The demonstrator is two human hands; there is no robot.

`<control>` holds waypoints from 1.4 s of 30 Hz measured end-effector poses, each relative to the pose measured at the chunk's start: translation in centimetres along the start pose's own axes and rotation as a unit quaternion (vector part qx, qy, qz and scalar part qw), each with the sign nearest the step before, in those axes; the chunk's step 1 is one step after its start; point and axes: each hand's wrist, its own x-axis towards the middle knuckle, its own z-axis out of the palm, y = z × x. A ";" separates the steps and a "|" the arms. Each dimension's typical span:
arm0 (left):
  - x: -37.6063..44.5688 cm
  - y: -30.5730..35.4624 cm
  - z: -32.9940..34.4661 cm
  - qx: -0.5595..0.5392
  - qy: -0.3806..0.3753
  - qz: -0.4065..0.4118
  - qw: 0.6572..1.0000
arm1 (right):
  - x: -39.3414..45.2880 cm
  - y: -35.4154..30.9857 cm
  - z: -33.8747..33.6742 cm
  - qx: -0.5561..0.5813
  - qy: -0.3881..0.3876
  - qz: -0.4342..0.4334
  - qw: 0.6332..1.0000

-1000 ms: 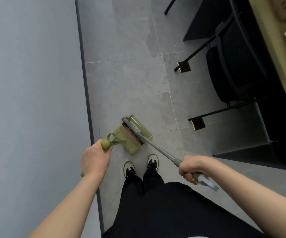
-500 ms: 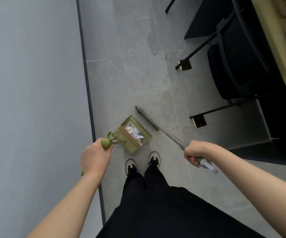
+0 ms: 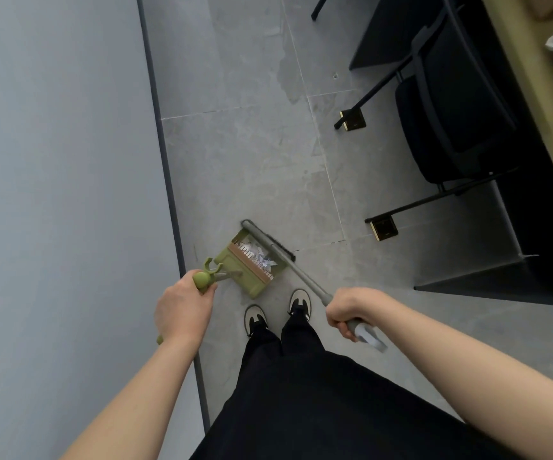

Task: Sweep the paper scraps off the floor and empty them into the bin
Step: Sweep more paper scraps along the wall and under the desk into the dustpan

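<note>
Green plastic: the dustpan (image 3: 248,265) is a boxy olive scoop with a tan strip and a row of comb teeth across its mouth, standing on the floor (image 3: 252,154) just ahead of the shoes (image 3: 276,308).
Floor: matt grey tiles with thin grout lines and a darker blotch toward 12 o'clock.
Paper scraps: white crumpled paper scraps (image 3: 262,257) lie inside the dustpan, behind the teeth.
Broom: the broom (image 3: 288,263) has a slim grey metal shaft and a dark bristle head laid along the pan's 1 o'clock edge, touching it.
Left hand: the left hand (image 3: 182,308) is wrapped round the dustpan's green upright handle, at 7 o'clock from the pan and near it.
Right hand: the right hand (image 3: 351,308) is clenched round the broom's shaft near its pale end cap, at 4 o'clock from the pan.
Surroundings: a smooth grey wall (image 3: 56,194) with a dark skirting at 9 o'clock; a black chair (image 3: 451,121) on thin metal legs at 2 o'clock, beside a wooden table edge (image 3: 534,78).
Hard to tell: the handle's lower end is hidden by the left wrist; the white thing on the table is cut off by the frame.
</note>
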 end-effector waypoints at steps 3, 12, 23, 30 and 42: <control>-0.2 0.1 0.0 -0.009 0.005 -0.002 1.000 | -1.1 0.2 1.3 0.002 -0.018 0.001 1.000; -0.9 -0.4 -0.5 -0.019 -0.003 0.042 0.999 | -1.9 3.4 2.4 0.103 -0.016 0.006 0.995; -2.5 2.1 -0.6 0.015 -0.028 0.168 0.985 | -3.3 9.6 4.8 0.194 0.007 -0.005 0.981; -5.7 5.5 0.6 0.063 -0.039 0.256 0.964 | -4.2 16.3 5.4 0.269 0.018 -0.001 0.963; -16.7 11.0 6.1 0.115 -0.062 0.324 0.937 | -4.3 32.4 8.8 0.356 0.026 0.009 0.934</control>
